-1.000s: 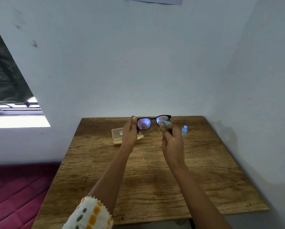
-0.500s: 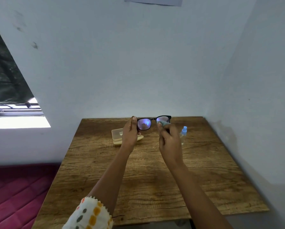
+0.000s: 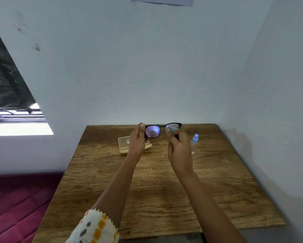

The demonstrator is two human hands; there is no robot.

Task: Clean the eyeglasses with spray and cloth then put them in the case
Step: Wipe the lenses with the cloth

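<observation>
Black-framed eyeglasses (image 3: pixel 152 131) are held up above the far part of the wooden table (image 3: pixel 157 186). My left hand (image 3: pixel 137 140) grips their left end. My right hand (image 3: pixel 179 148) pinches a small pale blue cloth (image 3: pixel 171 129) against the right lens. A clear spray bottle (image 3: pixel 194 142) with a blue cap stands just right of my right hand. The open cream glasses case (image 3: pixel 124 144) lies on the table, partly hidden by my left hand.
White walls close off the table at the back and on the right. A dark red quilted mattress (image 3: pixel 15 204) lies low on the left, under a bright window opening (image 3: pixel 15 127).
My right hand has shifted slightly left with the cloth on the right lens, uncovering more of the spray bottle. The glasses and my left hand stay where they were.
</observation>
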